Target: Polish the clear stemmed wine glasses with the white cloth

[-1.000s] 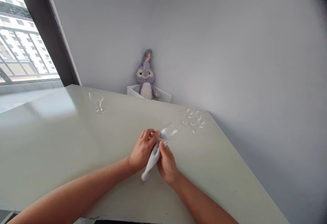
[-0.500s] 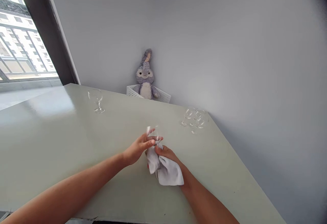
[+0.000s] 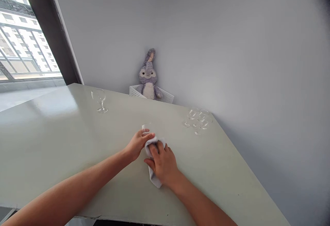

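Observation:
A clear stemmed glass (image 3: pixel 147 127) is in my left hand (image 3: pixel 138 144), its bowl tilted away from me and my fingers wrapped round it. My right hand (image 3: pixel 165 162) presses a white cloth (image 3: pixel 155 181) against the near end of that glass. The glass's stem and foot are hidden by the cloth and my fingers. Both hands are close together above the middle of the table.
One stemmed glass (image 3: pixel 100 100) stands at the back left of the pale table (image 3: pixel 64 143). Several more glasses (image 3: pixel 198 118) cluster near the right edge. Behind the far edge, a plush toy (image 3: pixel 148 78) sits in a white perforated basket (image 3: pixel 168 98).
My right hand has turned over, its back now upward, with the cloth bunched under its fingers. The held glass has shifted slightly left and tilted.

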`<state>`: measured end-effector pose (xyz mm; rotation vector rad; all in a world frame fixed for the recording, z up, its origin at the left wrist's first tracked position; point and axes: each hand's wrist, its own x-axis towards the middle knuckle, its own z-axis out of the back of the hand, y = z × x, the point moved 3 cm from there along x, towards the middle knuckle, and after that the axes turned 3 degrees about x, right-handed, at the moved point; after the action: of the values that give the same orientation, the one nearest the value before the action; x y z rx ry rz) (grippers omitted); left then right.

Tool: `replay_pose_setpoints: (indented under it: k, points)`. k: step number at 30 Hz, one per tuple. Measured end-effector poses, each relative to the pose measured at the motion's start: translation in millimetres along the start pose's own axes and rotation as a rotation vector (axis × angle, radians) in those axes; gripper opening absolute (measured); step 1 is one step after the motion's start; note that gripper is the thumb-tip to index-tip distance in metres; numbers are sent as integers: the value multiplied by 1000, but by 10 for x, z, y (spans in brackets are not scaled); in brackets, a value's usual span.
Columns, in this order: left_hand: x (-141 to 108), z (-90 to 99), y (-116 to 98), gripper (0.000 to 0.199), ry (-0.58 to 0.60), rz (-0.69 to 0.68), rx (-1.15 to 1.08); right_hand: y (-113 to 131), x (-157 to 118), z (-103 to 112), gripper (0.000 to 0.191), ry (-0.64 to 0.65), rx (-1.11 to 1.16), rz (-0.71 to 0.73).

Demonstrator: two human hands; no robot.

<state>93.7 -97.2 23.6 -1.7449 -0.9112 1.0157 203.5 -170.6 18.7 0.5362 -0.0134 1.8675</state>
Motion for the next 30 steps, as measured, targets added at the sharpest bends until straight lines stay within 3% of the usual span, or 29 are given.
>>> replay_pose_setpoints:
  k: [6,11,13,16,19,22,25,30]
  points:
    - [7,61,-59,54,-76,-23,-70,-12,58,79,32,-9,-41,122]
    - [31,29,-61,27,68,-96,-243,-128,77,182,47,-79,72,174]
    - [3,-17,-62,24,54,-120,-307,-184,74,195,46,-148,107,151]
    - [-98,-91,-57,31,-80,-201,-339,-259,68,207,48,-281,196,48]
    - [-245,-172,-67,47,-125,-405,-211,-303,56,206,51,-351,444,-176]
    - [-346,-216,-57,52,-93,-624,4,-309,42,143,44,-279,841,-443]
    - [-347,-182,-11,53,-103,-745,168,-303,40,65,40,-204,1205,-619]
    - [-274,-100,36,55,-100,-814,286,-320,78,25,35,-124,1440,-633]
